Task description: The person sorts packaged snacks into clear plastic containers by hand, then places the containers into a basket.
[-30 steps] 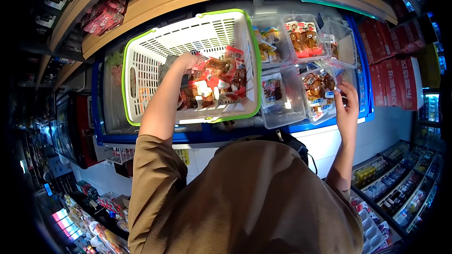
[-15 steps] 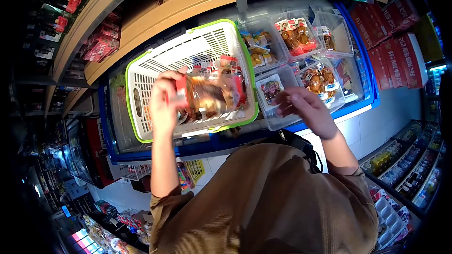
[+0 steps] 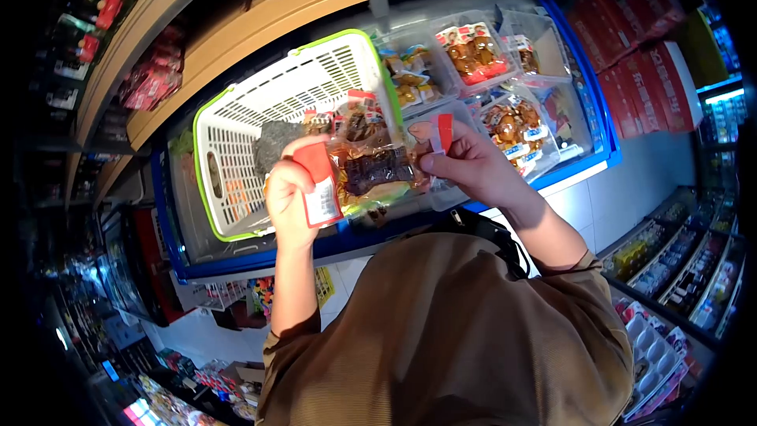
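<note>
My left hand (image 3: 290, 193) grips the red end of a clear food packet (image 3: 377, 171) with dark brown contents and a white barcode label. Pinched in my right hand (image 3: 467, 162) is the packet's other end, where a red strip sticks up. The packet is stretched level between both hands, over the near right side of a white plastic basket (image 3: 323, 71) with a green rim. Inside the basket lie several red-and-clear food packets (image 3: 363, 114) and a dark grey item (image 3: 274, 142) whose kind I cannot make out.
Clear plastic bins of packaged food (image 3: 473, 51) stand right of the basket on a blue-edged chest (image 3: 607, 122). A wooden shelf (image 3: 260, 20) with jars runs behind. Red boxes (image 3: 646, 87) are stacked at right; trays of goods (image 3: 670, 268) sit lower right.
The packet has come out of the basket toward me and now hangs still, no longer blurred. My right hand has closed on its other end. The view has shifted slightly.
</note>
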Demonstrator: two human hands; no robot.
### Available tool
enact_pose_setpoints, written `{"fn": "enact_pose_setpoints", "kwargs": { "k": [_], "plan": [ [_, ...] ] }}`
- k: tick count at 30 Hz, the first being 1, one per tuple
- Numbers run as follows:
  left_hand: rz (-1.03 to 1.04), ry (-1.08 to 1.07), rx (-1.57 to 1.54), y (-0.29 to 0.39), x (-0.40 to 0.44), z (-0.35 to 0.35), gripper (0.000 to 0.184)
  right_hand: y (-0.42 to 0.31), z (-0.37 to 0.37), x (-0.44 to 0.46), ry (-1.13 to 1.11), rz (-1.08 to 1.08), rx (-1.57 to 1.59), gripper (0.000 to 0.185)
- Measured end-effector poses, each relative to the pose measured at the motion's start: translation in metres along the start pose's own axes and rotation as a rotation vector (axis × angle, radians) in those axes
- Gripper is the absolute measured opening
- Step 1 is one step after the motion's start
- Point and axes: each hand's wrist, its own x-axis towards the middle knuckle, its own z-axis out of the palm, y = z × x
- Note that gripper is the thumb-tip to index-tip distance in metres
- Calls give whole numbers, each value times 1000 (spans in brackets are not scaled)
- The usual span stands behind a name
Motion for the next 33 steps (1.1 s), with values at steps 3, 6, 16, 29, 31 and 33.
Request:
{"fn": "enact_pose_setpoints", "kwargs": {
  "k": [3, 6, 16, 29, 31, 33],
  "plan": [
    [-371, 128, -504, 17, -1, 13, 63, -6, -8, -3, 6, -192, -213, 20],
    [-839, -154, -767, 29, -4, 26, 73, -22, -20, 5, -197, -358, -283, 9],
    [-740, -267, -246, 20, -2, 64, 38, -15, -14, 8, 189, -164, 38, 26],
    [-803, -689, 227, 27, 26, 26, 40, -31, -19, -9, 96, 132, -388, 36],
    [-796, -777, 156, 27, 32, 24, 42, -32, -11, -10, -2, 222, -547, 21],
    [-684, -647, 167, 18, 33, 15, 41, -26, -17, -14, 30, 226, -550, 15]
  ]
}}
